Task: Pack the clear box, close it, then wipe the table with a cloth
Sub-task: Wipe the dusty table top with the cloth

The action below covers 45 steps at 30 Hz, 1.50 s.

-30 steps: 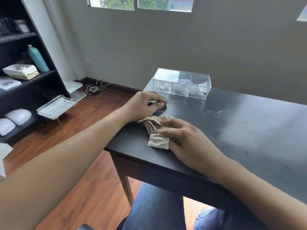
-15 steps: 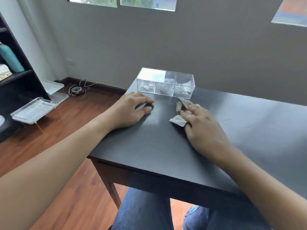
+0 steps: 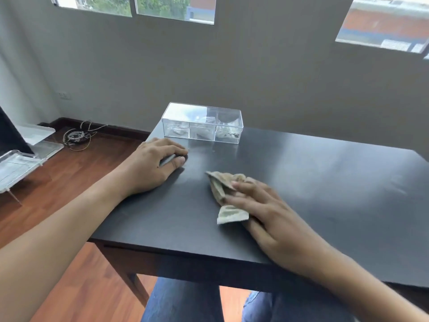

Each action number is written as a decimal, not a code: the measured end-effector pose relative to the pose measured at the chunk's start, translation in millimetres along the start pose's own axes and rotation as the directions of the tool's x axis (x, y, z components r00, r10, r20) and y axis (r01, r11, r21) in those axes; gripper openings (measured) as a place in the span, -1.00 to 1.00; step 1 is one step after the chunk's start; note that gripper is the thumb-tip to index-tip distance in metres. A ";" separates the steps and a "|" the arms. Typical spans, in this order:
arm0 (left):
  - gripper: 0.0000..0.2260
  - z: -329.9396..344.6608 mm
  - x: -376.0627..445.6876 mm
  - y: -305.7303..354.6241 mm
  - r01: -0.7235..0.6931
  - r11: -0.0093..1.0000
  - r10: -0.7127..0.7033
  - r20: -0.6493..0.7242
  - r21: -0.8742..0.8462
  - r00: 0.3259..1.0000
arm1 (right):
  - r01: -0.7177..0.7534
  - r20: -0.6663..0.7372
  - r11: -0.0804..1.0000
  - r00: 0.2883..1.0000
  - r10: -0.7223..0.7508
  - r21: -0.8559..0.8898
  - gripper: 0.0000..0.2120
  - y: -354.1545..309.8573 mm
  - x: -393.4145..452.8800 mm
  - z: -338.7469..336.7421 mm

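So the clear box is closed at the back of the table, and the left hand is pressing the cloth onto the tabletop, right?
Not quite: the right hand presses the cloth, as the head view shows. The left hand rests apart from it. The clear box is closed at the back of the table.

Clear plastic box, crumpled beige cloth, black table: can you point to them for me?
Clear plastic box point(image 3: 202, 123): head view, on its closed lid.
Crumpled beige cloth point(image 3: 228, 214): head view, on the corner sticking out beneath the hand.
Black table point(image 3: 325, 182): head view, on bare tabletop.
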<state>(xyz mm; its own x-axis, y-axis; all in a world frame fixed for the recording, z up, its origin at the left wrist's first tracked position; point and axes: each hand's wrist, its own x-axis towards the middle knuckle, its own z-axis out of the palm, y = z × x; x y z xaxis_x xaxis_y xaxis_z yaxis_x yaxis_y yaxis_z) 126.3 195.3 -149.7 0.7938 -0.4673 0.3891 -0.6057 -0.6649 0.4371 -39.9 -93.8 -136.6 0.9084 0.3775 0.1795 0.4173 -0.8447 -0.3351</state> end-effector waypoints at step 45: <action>-0.45 -47.3 10.4 -19.4 0.418 0.546 -0.314 0.286 -0.726 0.905 | 0.177 -0.111 0.983 0.979 -0.171 0.043 -0.53 -137.3 47.8 65.9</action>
<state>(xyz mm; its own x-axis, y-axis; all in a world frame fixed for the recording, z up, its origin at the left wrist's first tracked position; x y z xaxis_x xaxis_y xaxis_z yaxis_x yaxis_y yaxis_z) 143.7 230.9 -115.8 0.9243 -0.3813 -0.0168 -0.0378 -0.1353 0.9901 -52.2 65.2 -143.0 0.8149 0.4724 0.3358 0.5723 -0.7474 -0.3374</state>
